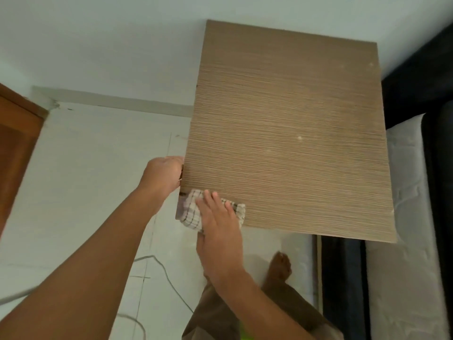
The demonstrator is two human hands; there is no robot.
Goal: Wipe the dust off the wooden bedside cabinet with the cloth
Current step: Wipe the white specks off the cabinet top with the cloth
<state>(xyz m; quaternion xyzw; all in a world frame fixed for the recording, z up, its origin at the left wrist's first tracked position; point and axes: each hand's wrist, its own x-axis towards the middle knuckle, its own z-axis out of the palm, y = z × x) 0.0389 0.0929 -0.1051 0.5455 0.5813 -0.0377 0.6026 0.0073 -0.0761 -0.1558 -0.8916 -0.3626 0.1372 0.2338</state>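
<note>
The wooden bedside cabinet (289, 133) shows its ridged brown top, seen from above, with a few pale specks on it. A checked white cloth (190, 213) lies on the near left corner of that top. My right hand (218, 231) presses flat on the cloth, fingers spread and pointing away from me. My left hand (163, 174) is curled around the cabinet's left edge, just beyond the cloth.
A pale tiled floor (85, 180) spreads to the left, with a thin cable (169, 276) across it. A brown wooden door (17, 143) stands at far left. A white mattress (404, 241) in a dark bed frame lies at right. My bare foot (279, 266) is below the cabinet.
</note>
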